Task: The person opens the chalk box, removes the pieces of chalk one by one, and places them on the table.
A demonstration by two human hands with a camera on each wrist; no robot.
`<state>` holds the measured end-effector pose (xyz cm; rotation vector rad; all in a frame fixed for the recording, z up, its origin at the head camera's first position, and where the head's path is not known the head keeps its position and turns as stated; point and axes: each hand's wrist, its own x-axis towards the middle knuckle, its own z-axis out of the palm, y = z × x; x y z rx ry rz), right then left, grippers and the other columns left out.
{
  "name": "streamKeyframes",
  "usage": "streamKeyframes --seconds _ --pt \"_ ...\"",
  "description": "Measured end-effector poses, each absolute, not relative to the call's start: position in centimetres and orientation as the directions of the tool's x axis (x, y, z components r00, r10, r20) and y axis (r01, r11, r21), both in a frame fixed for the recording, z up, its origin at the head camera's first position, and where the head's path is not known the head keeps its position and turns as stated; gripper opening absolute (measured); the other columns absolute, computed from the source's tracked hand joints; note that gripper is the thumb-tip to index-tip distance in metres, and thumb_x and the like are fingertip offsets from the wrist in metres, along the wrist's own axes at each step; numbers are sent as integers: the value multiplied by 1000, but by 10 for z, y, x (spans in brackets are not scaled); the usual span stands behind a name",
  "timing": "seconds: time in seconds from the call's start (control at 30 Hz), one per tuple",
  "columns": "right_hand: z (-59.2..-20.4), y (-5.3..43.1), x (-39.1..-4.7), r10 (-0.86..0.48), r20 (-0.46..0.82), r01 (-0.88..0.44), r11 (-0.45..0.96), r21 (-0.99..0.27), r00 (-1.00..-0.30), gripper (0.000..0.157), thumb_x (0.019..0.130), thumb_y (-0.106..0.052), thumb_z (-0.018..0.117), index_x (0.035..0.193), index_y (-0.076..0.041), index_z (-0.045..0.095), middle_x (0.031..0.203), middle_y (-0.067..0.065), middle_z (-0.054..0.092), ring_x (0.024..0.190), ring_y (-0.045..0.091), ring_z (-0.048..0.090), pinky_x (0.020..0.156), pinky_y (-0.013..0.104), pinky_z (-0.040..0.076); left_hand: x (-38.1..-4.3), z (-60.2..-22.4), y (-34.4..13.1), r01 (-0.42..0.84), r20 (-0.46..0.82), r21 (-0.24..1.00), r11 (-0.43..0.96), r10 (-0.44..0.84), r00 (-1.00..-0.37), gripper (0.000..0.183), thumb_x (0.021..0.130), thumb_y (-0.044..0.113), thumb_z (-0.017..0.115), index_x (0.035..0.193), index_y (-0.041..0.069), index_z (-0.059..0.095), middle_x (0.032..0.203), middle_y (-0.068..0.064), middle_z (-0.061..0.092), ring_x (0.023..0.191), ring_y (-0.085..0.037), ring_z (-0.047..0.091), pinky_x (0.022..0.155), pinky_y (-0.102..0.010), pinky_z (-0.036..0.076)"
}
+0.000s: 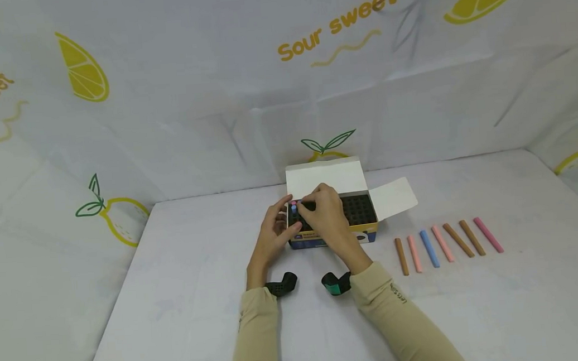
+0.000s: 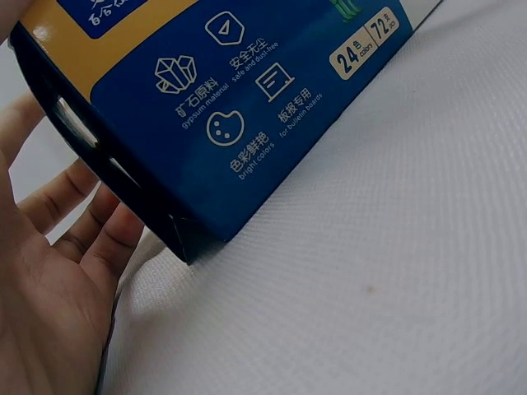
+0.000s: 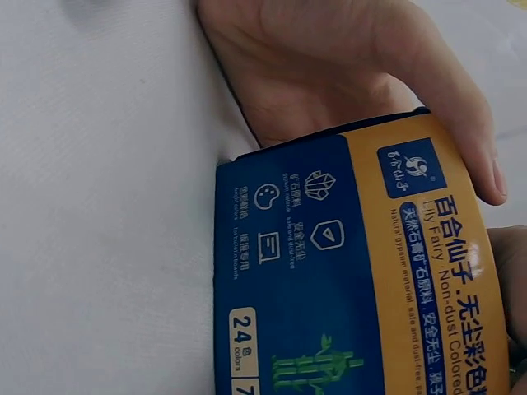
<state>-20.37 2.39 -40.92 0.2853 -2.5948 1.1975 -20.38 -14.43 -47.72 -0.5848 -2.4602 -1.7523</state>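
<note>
A blue and yellow chalk box (image 1: 334,239) stands with its white lid raised and a black insert full of holes inside. My left hand (image 1: 271,233) grips the box's left end, thumb over the front top edge. In the right wrist view that thumb (image 3: 473,132) lies on the yellow band. Over the left part of the insert, my right hand (image 1: 325,214) has thumb and index finger together on a small chalk stick, mostly hidden by the fingers. Beside them a blue chalk stick (image 1: 294,209) and a pink one (image 1: 293,203) stand in the insert.
Right of the box, several chalk sticks lie in a row on the white cloth (image 1: 178,322), among them a blue one (image 1: 429,248) and a magenta one (image 1: 488,235). The box's side flap (image 1: 393,198) sticks out to the right. A fabric wall rises behind.
</note>
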Motion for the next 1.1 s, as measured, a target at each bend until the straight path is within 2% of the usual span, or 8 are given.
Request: streamKeyframes --seconds 0.2,0.3,0.43,0.6,0.7,0.83,0.97,1.1 --pt "-408 24 -204 -61 326 -292 619 -729 -943 20 89 -9 77 100 7 79 96 20 66 91 32 63 81 45 54 -204 -477 -145 343 271 895 285 264 -926 72 92 40 69 156 19 43 132 -19 51 105 -20 51 90 -30 49" --pt "-407 24 -206 -49 355 -314 592 -742 -933 19 89 -8 77 100 7 79 96 20 66 88 32 63 74 41 54 -204 -476 -145 341 270 897 282 261 -927 71 92 32 69 156 17 43 132 -19 50 104 -20 51 89 -30 49" --pt "-402 24 -207 -25 425 -368 548 -751 -905 19 88 -8 77 98 8 79 94 21 65 79 30 60 63 35 49 -204 -477 -144 341 274 899 274 255 -927 69 92 20 69 155 13 44 131 -20 50 104 -21 51 88 -30 48" --pt "-396 25 -212 3 484 -412 517 -750 -875 18 87 -9 78 95 8 80 92 23 65 81 34 61 71 41 52 -205 -477 -144 346 275 895 283 262 -925 69 92 27 70 155 15 43 132 -18 50 103 -19 51 88 -28 49" --pt "-395 26 -214 8 477 -406 511 -757 -879 19 88 -10 77 96 7 80 92 23 65 84 36 62 75 46 53 -205 -476 -144 354 280 890 286 269 -922 70 93 35 70 156 19 43 132 -17 49 103 -19 51 87 -28 48" --pt "-395 25 -216 -2 455 -392 510 -765 -890 22 88 -11 78 101 7 79 95 23 65 85 36 63 75 46 55 -206 -476 -144 364 291 886 287 267 -919 70 93 40 69 156 20 43 132 -17 49 103 -20 50 86 -29 48" --pt "-397 24 -217 -10 438 -382 505 -774 -899 25 87 -11 79 103 9 78 97 24 66 86 37 65 77 47 58 -205 -475 -144 360 284 886 294 270 -920 70 93 37 69 156 20 43 132 -17 49 103 -21 49 87 -32 47" --pt "-397 24 -217 -8 425 -376 482 -792 -905 23 88 -12 80 100 8 79 97 24 66 89 37 65 82 47 58 -204 -475 -144 350 273 886 304 267 -924 70 93 24 69 157 18 42 133 -19 49 104 -24 50 89 -37 47"
